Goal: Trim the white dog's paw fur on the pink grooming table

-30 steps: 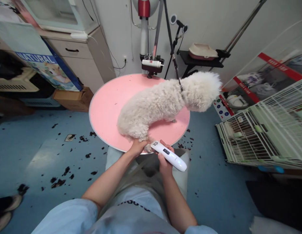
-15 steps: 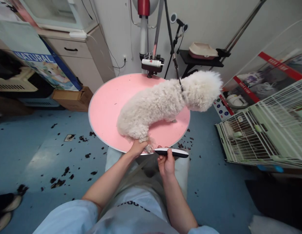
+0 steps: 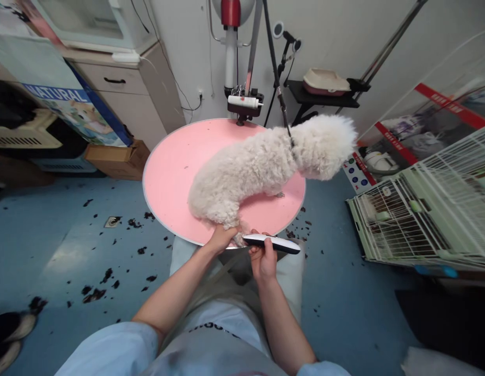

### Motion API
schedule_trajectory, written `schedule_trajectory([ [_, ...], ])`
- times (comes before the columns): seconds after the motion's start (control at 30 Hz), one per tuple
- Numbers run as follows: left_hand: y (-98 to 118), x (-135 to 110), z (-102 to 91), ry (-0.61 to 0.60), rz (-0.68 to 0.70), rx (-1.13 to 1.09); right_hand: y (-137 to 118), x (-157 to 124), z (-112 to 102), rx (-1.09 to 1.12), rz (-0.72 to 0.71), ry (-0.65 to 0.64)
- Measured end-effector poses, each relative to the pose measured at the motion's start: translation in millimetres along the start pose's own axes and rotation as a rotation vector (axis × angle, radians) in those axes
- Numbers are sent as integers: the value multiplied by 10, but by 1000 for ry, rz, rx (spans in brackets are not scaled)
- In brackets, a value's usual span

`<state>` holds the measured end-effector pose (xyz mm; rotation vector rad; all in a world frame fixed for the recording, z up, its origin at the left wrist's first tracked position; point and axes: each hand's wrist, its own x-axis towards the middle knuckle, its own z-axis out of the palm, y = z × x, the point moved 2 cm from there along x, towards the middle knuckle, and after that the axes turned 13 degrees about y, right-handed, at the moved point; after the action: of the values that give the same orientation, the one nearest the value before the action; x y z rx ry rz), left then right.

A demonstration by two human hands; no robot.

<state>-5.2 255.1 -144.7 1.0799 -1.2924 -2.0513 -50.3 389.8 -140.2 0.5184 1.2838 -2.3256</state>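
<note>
Mid-frame, a dog (image 3: 242, 172) is on the pink worktop (image 3: 168, 172). At lower centre, the left hand (image 3: 222, 238) curls round its hind leg (image 3: 226, 213); the right hand (image 3: 264, 262) grips a clipper (image 3: 274, 244), tip close by the paw (image 3: 239, 239). A sudden kick could cause a nick.

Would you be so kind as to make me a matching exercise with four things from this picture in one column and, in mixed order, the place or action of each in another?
Column one
1. Slim white-and-black hair clipper
2. Curly-coated white dog
3. Bare left hand
4. White tube with a narrow nozzle

Column two
A. Gripping a fluffy hind leg
B. Across a dark holder
C. Held in the bare right hand
D. On the round pink tabletop

Right pairs: 1-C, 2-D, 3-A, 4-B.
</note>
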Motion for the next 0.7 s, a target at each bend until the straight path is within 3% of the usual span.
schedule_trajectory([
  [0.13, -43, 20, -12, -31, -32, -56, 9, 36, -20, 9, 76, 61],
  [0.33, -66, 29, -19, -88, -53, -78, 39, 50, 58, 34, 136, 42],
  [0.6, -29, 10, -12, -90, -22, -28, -25, 94, 94, -10, 123, -74],
  [0.7, -47, 24, -31, -92, -31, 32, -28, 75, 60, 7, 47, -111],
])
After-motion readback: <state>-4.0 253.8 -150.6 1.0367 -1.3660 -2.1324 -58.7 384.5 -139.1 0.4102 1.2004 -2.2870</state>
